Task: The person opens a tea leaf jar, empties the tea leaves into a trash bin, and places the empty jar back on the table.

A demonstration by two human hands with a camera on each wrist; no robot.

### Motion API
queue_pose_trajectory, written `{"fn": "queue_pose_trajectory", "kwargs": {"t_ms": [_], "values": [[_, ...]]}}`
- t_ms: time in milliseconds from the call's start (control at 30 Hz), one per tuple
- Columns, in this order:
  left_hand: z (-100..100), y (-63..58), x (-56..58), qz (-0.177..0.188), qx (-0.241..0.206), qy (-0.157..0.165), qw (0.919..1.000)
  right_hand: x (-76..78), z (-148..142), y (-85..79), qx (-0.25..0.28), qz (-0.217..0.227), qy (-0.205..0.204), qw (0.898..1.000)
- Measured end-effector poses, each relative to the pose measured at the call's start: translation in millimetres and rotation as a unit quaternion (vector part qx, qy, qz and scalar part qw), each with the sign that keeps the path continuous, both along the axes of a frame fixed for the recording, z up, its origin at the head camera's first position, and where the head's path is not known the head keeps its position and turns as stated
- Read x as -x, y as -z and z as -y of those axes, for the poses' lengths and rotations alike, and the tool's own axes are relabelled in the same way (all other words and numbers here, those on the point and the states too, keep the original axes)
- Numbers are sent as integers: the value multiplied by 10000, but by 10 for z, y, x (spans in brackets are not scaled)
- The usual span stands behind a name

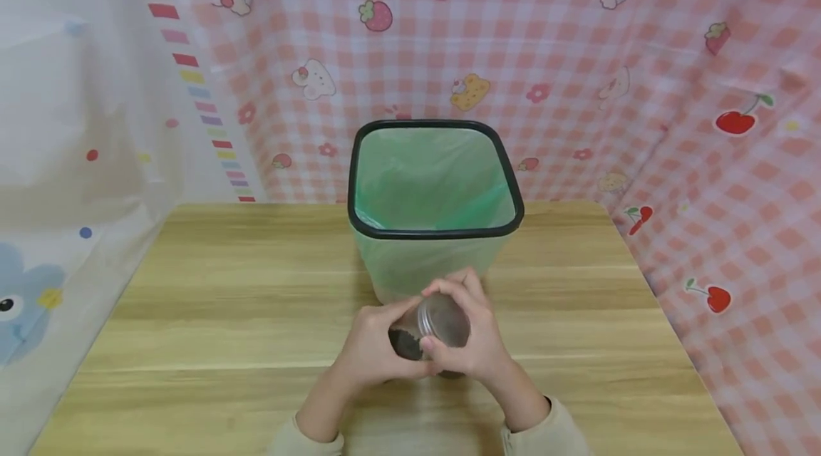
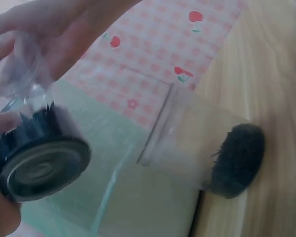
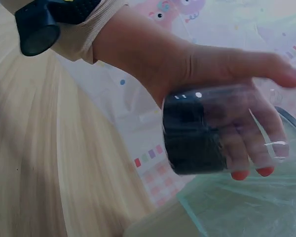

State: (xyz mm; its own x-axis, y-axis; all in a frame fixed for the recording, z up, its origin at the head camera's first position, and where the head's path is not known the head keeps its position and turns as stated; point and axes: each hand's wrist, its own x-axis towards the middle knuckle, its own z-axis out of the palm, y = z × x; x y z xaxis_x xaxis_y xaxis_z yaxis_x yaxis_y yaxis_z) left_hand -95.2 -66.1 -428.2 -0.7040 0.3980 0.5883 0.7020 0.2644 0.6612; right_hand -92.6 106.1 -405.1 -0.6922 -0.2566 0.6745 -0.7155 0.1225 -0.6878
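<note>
My left hand [image 1: 385,345] grips the body of a clear jar [image 2: 42,163] with a layer of dark, loose filling at its base. The fingers show through the clear wall in the right wrist view. The jar tilts, its ridged, round top end toward my right hand [image 1: 471,331], whose thumb and fingers curl round that end. A second clear jar [image 2: 197,143] with similar dark filling [image 2: 239,160] stands close by on the wooden table. In the head view it is mostly hidden under the right hand.
A waste bin [image 1: 436,234] with a black rim and a pale green liner stands just beyond the hands on the wooden table [image 1: 231,342]. Pink checked cloth [image 1: 410,50] hangs behind and to the right, with a white printed sheet [image 1: 83,157] at the left.
</note>
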Motion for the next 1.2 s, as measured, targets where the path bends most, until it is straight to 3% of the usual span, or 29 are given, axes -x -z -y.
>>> {"fn": "queue_pose_trajectory", "kwargs": {"t_ms": [167,267,333,467,500,567,633,733,833,933,1067,1133,1200], "values": [[85,-94,29,1074,76,823,9908,14,5,-27,80,-346,-375,9987],[125,-125,65,1530,-3,1413,9781,3,16,-56,72,-421,-505,9978],[146,-125,93,1787,-154,1950,9643,-3,25,-73,69,-532,-622,9966],[171,-109,124,2384,-537,2930,9244,-16,46,-104,123,-823,-925,9922],[173,-107,125,2485,-585,3046,9176,-18,48,-110,136,-866,-967,9914],[176,-112,118,2597,-601,3082,9132,-19,41,-120,137,-874,-1040,9906],[179,-122,107,2517,-538,2958,9199,-17,20,-128,84,-758,-1098,9910],[189,-141,79,2255,-358,2403,9435,-29,-37,-135,-131,-253,-1221,9921],[198,-166,44,1976,-131,1552,9678,-59,-94,-141,-150,477,-1268,9907],[169,-212,3,1724,170,633,9828,-97,-101,-123,320,1133,-1400,9831],[87,-218,-36,1026,410,-166,9937,-138,-45,-86,891,1623,-1194,9754],[55,-187,-48,625,353,-313,9969,-148,-11,-81,1097,1766,-1055,9724],[32,-169,-58,459,214,-281,9983,-147,12,-80,1275,1694,-1020,9719]]}}
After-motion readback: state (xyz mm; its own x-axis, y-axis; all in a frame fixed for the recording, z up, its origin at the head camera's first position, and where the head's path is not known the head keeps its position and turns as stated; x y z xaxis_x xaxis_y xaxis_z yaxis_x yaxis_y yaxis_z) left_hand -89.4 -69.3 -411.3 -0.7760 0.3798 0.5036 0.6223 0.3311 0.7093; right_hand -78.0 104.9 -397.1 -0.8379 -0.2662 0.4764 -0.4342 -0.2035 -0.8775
